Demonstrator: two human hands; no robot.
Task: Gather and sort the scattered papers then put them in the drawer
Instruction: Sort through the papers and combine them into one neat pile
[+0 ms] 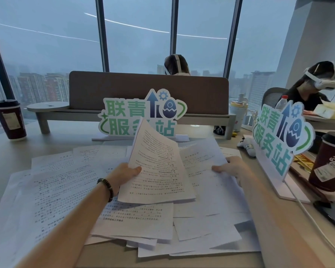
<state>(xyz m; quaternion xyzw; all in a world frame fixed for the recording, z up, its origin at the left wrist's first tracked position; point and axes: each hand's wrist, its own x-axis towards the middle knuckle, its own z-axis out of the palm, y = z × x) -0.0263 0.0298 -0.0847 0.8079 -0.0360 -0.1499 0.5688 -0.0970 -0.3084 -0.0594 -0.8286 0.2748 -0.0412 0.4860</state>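
Note:
Printed white papers (66, 190) lie scattered and overlapping across the desk (4, 153) in front of me. My left hand (124, 176) grips a thin stack of printed sheets (159, 171) by its left edge, lifted and tilted up above the pile. My right hand (231, 168) pinches another printed sheet (205, 161) at its right side, thumb on top, the sheet partly tucked behind the lifted stack. No drawer is in view.
A standing sign (143, 113) with green characters stands behind the papers, a second one (282, 140) at the right. Dark paper cups stand at far left (9, 119) and right (329, 163). A brown divider (149, 91) and two people wearing headsets are beyond.

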